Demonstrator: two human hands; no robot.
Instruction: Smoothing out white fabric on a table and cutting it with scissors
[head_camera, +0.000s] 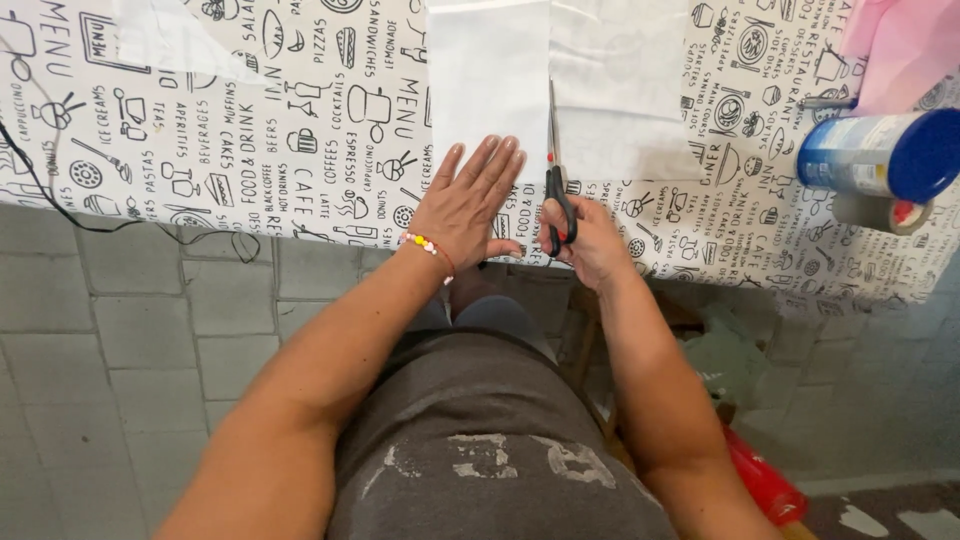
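Our left hand (468, 203) lies flat on the white sheet (490, 75), fingers (485, 160) spread and pressing it to the table (250, 110), which is covered by a printed black-and-white cloth. Our right hand (590, 240) has its fingers curled through the handles of the black scissors (556, 185); the blades point away from us along the sheet's right edge and look nearly closed, though the thin steel is hard to read against the white. The sheet reaches from under our palm to the far edge of the view, with more white material just to its right. We judge the main danger to be how near the blades run to our left fingertips: a sideways drift could nick them, and if the palm lifts, the sheet may slide and the cut wander. Off to the right a cylindrical tub with a blue lid (880, 152) lies on its side beside a roll of tape (885, 212), well apart from the blades. A thin black cord (60, 205) trails along the table's left part.
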